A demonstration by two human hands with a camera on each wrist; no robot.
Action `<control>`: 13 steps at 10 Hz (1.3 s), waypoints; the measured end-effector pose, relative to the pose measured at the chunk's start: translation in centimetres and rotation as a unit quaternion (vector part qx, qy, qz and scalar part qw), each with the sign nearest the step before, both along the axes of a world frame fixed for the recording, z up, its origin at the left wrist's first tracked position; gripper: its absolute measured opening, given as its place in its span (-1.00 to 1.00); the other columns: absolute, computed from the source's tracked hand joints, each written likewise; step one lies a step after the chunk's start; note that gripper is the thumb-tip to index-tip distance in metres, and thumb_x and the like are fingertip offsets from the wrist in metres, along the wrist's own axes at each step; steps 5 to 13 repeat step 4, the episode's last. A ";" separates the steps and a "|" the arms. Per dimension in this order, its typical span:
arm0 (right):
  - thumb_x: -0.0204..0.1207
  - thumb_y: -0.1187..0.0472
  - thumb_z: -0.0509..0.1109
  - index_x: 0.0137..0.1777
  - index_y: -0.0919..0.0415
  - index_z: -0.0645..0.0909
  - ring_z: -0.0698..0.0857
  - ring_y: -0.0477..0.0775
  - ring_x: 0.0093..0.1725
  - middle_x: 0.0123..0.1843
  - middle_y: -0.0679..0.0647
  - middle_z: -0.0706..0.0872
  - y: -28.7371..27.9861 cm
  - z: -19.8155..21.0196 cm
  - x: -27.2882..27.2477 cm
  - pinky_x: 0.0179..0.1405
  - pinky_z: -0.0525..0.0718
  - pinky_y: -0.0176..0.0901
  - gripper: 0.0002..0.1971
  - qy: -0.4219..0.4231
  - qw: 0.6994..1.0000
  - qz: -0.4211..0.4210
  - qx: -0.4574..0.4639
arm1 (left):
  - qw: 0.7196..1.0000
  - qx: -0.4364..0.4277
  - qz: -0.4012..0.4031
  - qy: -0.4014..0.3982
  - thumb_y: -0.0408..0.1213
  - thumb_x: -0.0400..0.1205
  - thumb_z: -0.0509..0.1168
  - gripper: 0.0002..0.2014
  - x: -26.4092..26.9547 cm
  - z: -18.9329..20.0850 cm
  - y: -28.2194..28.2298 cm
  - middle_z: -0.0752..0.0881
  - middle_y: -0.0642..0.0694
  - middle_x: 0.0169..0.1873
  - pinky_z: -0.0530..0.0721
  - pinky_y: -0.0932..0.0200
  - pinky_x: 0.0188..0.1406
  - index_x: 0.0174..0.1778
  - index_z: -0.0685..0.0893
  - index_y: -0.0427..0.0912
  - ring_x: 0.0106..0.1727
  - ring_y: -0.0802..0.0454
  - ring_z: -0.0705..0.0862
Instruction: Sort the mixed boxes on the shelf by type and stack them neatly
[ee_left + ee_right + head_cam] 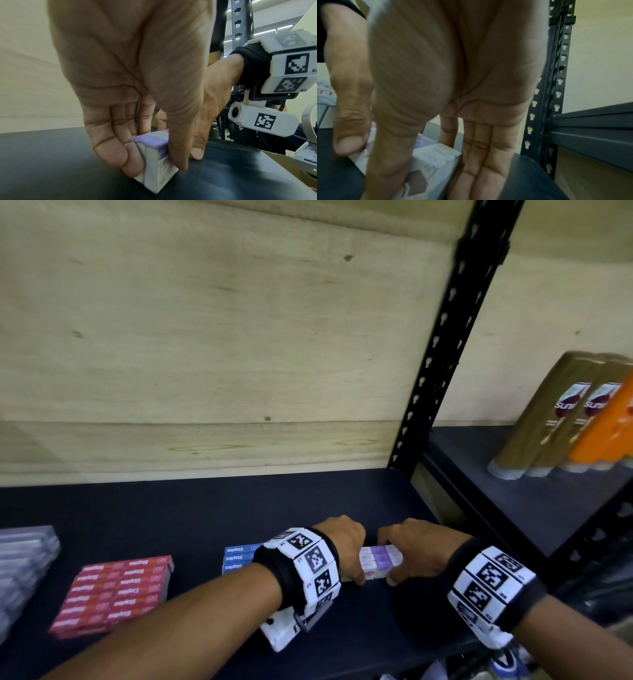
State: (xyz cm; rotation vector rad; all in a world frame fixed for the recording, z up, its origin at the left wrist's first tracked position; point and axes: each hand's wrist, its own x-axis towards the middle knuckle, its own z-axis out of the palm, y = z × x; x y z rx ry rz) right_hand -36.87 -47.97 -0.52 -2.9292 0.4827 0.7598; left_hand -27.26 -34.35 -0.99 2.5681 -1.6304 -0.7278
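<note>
A small block of white-and-purple boxes (380,563) rests on the dark shelf board (205,508), held between both hands. My left hand (346,556) grips its left end; in the left wrist view its fingers (118,155) press the far side of the boxes (157,162) and the thumb the near side. My right hand (407,556) grips the right end, with straight fingers (481,173) behind the boxes (435,161) and the thumb in front. Blue staples boxes (238,558) are stacked just left of my left wrist. Red staples boxes (113,594) lie in a flat block further left.
Clear greyish boxes (20,570) sit stacked at the far left edge. A black slotted upright (442,354) stands right of the hands. Beyond it, shampoo bottles (565,419) stand on the neighbouring shelf. A plywood back wall (205,337) closes the shelf.
</note>
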 end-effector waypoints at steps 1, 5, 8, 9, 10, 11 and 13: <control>0.30 -0.10 0.62 0.25 -0.07 0.54 0.66 0.04 0.10 0.17 -0.02 0.61 0.1 0.0 0.0 0.08 0.67 -0.06 -0.46 0.001 1.000 -0.004 -0.006 | 1.000 0.001 0.000 -0.002 -0.08 0.46 0.54 -0.60 -0.1 0.1 -0.1 0.66 -0.12 -0.11 0.65 0.10 -0.24 0.10 0.67 -0.24 -0.16 -0.05 0.66; 0.28 -0.04 0.66 0.39 -0.08 0.49 0.66 -0.04 0.07 0.15 -0.09 0.64 0.4 1.4 0.3 0.07 0.66 -0.13 -0.33 0.034 0.999 -0.003 0.002 | 1.000 0.006 0.002 -0.008 0.15 0.38 0.54 -0.39 0.3 0.5 0.0 0.72 -0.11 0.07 0.76 0.01 -0.02 0.20 0.63 -0.18 0.03 -0.08 0.73; 0.28 -0.04 0.66 0.39 -0.08 0.49 0.66 -0.04 0.07 0.15 -0.09 0.64 0.4 1.4 0.3 0.07 0.66 -0.13 -0.33 0.034 0.999 -0.003 0.002 | 1.000 0.006 0.002 -0.008 0.15 0.38 0.54 -0.39 0.3 0.5 0.0 0.72 -0.11 0.07 0.76 0.01 -0.02 0.20 0.63 -0.18 0.03 -0.08 0.73; 0.28 -0.04 0.66 0.39 -0.08 0.49 0.66 -0.04 0.07 0.15 -0.09 0.64 0.4 1.4 0.3 0.07 0.66 -0.13 -0.33 0.034 0.999 -0.003 0.002 | 1.000 0.006 0.002 -0.008 0.15 0.38 0.54 -0.39 0.3 0.5 0.0 0.72 -0.11 0.07 0.76 0.01 -0.02 0.20 0.63 -0.18 0.03 -0.08 0.73; 0.28 -0.04 0.66 0.39 -0.08 0.49 0.66 -0.04 0.07 0.15 -0.09 0.64 0.4 1.4 0.3 0.07 0.66 -0.13 -0.33 0.034 0.999 -0.003 0.002 | 1.000 0.006 0.002 -0.008 0.15 0.38 0.54 -0.39 0.3 0.5 0.0 0.72 -0.11 0.07 0.76 0.01 -0.02 0.20 0.63 -0.18 0.03 -0.08 0.73; 0.28 -0.04 0.66 0.39 -0.08 0.49 0.66 -0.04 0.07 0.15 -0.09 0.64 0.4 1.4 0.3 0.07 0.66 -0.13 -0.33 0.034 0.999 -0.003 0.002 | 1.000 0.006 0.002 -0.008 0.15 0.38 0.54 -0.39 0.3 0.5 0.0 0.72 -0.11 0.07 0.76 0.01 -0.02 0.20 0.63 -0.18 0.03 -0.08 0.73; 0.28 -0.04 0.66 0.39 -0.08 0.49 0.66 -0.04 0.07 0.15 -0.09 0.64 0.4 1.4 0.3 0.07 0.66 -0.13 -0.33 0.034 0.999 -0.003 0.002 | 1.000 0.006 0.002 -0.008 0.15 0.38 0.54 -0.39 0.3 0.5 0.0 0.72 -0.11 0.07 0.76 0.01 -0.02 0.20 0.63 -0.18 0.03 -0.08 0.73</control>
